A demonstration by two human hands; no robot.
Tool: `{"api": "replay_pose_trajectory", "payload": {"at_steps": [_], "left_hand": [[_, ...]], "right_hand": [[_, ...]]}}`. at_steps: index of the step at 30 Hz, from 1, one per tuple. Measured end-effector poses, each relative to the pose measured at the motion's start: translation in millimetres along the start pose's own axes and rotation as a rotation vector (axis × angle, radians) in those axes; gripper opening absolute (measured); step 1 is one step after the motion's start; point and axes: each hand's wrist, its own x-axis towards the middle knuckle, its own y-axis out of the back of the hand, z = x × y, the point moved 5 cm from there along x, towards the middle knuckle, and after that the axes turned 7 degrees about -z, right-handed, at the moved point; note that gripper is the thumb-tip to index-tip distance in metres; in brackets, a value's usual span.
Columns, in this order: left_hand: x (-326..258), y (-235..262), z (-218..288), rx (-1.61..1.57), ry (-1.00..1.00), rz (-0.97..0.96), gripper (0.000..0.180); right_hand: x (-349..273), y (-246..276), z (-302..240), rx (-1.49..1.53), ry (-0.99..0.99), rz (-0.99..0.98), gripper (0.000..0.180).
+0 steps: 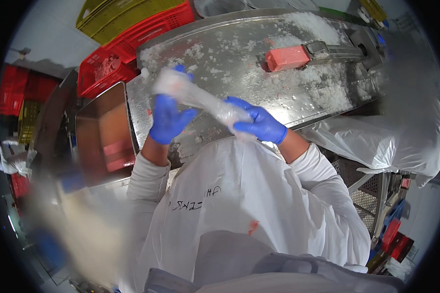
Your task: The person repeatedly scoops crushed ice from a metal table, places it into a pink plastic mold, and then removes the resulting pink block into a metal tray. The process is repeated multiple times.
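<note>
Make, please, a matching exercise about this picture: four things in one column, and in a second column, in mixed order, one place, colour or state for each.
Column 1
1. Plastic bag
2. Gloves
3. Block on the table
4. Tub

Column 2
A. Pink
B. At the person's left, with reddish pieces inside
C. Gripped by the right hand
D. Blue

Right pairs: 1-C, 2-D, 3-A, 4-B

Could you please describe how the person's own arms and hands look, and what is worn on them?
The left hand and right hand wear close-fitting blue gloves with no visible markings. White long sleeves cover the arms, wrinkled, leaving a bare strip between each cuff and glove.
</note>
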Motion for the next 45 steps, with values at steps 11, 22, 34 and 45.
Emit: {"api": "replay_pose_trajectory", "payload": {"at_steps": [11,22,34,45], "left_hand": [[4,-164,-14,-1.025,0.645,-0.635,0.049],[15,-261,-83,-0.538,0.448,-0.668,0.062],[296,-345,-116,-1.462,0.732,-0.316,0.057],[266,-512,-197,-0.125,0.569,-1.277,0.093]], "right_hand": [[-6,41,51,0.110,-0.259,0.221,0.068],[-37,114,101,0.598,-0.427,0.083,0.037],[-42,283,163,0.796,-0.199,0.474,0.062],[-50,314,279,0.876,-0.577,0.943,0.075]]}}
